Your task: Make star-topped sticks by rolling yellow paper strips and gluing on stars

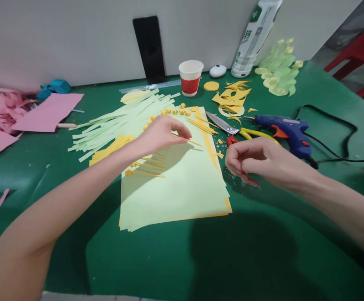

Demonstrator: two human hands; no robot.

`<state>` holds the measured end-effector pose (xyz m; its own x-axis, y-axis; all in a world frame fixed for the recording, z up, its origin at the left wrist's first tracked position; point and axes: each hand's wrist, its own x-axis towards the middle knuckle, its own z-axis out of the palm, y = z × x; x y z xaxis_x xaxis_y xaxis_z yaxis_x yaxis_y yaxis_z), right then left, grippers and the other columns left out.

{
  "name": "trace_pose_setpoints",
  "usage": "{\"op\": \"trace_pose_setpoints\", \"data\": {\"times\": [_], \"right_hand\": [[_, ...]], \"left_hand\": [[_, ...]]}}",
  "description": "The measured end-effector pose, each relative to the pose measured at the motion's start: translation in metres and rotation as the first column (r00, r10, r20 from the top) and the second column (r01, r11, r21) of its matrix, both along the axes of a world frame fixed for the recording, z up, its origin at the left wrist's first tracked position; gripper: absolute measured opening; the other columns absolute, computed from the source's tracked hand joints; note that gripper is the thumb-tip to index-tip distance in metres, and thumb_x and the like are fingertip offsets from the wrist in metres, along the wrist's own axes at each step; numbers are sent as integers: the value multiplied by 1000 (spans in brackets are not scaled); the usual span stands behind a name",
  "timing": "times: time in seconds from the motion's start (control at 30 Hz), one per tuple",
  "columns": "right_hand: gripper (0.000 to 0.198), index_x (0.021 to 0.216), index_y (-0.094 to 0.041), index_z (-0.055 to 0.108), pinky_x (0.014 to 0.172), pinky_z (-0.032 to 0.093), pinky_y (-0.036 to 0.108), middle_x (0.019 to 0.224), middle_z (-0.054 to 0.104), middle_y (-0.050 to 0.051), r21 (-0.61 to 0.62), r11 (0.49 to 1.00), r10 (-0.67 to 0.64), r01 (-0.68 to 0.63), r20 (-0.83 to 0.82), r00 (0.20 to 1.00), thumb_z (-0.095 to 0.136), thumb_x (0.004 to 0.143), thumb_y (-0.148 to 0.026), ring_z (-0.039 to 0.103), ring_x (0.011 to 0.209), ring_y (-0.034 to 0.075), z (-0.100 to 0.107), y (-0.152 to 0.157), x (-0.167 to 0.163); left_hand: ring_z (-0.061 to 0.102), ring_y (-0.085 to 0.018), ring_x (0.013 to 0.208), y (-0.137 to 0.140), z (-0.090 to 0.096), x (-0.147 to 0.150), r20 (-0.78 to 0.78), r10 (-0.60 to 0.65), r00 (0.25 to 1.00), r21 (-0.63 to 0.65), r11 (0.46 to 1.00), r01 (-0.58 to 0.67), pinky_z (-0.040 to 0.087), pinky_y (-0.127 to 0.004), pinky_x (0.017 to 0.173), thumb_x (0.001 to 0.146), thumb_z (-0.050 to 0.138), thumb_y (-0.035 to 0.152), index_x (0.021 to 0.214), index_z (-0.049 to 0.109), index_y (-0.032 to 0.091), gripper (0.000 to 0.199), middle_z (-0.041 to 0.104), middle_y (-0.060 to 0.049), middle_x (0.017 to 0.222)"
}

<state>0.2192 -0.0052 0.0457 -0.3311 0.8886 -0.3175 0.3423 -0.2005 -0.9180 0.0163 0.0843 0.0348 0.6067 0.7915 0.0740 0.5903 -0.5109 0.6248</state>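
Observation:
Between the thumb and fingers of my left hand (pixel 166 133) is a thin yellow stick (pixel 196 143), its tip pointing right above a stack of pale green paper (pixel 182 188). Several yellow sticks with small yellow paper pieces on their ends (pixel 147 173) lie on the stack below that hand. More bare yellow sticks (pixel 202 125) rest near the stack's upper right. My right hand (pixel 247 161) hovers right of the paper, fingers loosely curled with a gap to the thumb, and nothing shows in it. Just beyond it are scissors (pixel 222 123) and a blue glue gun (pixel 282 129).
Pale green strips (pixel 128 117) and yellow paper (pixel 111 150) lie left of the stack. A paper cup (pixel 190 79), a black phone-like slab (pixel 150 50), a white package (pixel 252 42) and yellow scraps (pixel 232 100) are behind. Pink paper (pixel 48 113) lies far left; a cable (pixel 351 129) crosses the right.

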Motion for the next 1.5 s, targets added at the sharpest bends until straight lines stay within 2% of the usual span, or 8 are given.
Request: {"op": "trace_pose_setpoints", "data": {"times": [0.23,0.4,0.57,0.9,1.03,1.2,1.33,1.5], "right_hand": [[3,55,-16,45,35,30,16,47,44,-5,95,993,67,-73,68,995,43,56,-14,38,35,3,-3,2,6],[7,62,-16,53,34,38,15,54,52,-5,72,994,77,-84,93,993,49,57,-11,44,40,5,-6,3,5],[8,66,-15,61,42,49,17,60,62,-1,39,998,40,-41,38,998,57,61,-12,54,49,8,-5,3,5],[6,64,-18,68,49,52,13,63,66,-2,-56,998,-29,20,-169,985,72,60,-18,57,50,6,-6,-1,1],[8,63,-17,67,48,52,13,61,64,-2,-118,993,-21,-12,-273,962,73,59,-19,57,50,6,-6,-6,-4],[14,63,-14,61,43,47,13,58,63,-1,-174,984,-34,-26,-332,943,73,60,-20,56,43,6,-5,-14,-9],[19,62,-14,55,40,45,13,54,61,-2,-232,973,-71,-19,-375,924,73,62,-20,53,40,5,-4,-17,-10],[24,64,-14,53,35,44,13,51,57,-3,-284,959,-116,-7,-416,902,74,61,-23,49,38,5,-5,-19,-14]], "left_hand": [[62,-18,75,47,-25,43,-71,-172,982,224,957,184,44,-30,75,66,61,10,70,71,18,14,71,-2,77],[58,-21,87,59,-30,44,-56,-113,992,304,945,125,42,-34,80,65,57,6,80,70,18,23,70,-4,87],[59,-18,90,29,-18,34,59,-27,998,286,958,9,44,-33,83,73,49,5,84,66,16,24,68,-4,93],[60,-13,83,-75,3,4,218,-77,973,145,988,46,46,-25,77,79,58,14,89,63,18,12,66,-1,88],[61,-13,79,-87,0,4,297,-147,943,144,984,108,48,-24,72,73,67,20,88,64,15,16,66,-4,86],[60,-14,71,-91,0,9,426,-152,892,217,974,62,48,-27,68,69,71,19,80,67,16,11,68,-5,76],[59,-13,62,-91,4,10,416,-203,886,276,957,90,47,-33,76,67,73,19,77,68,17,12,69,-3,72],[62,-12,63,-92,5,10,380,-147,913,243,969,54,45,-36,86,66,74,21,76,67,18,12,71,-2,74]]}}
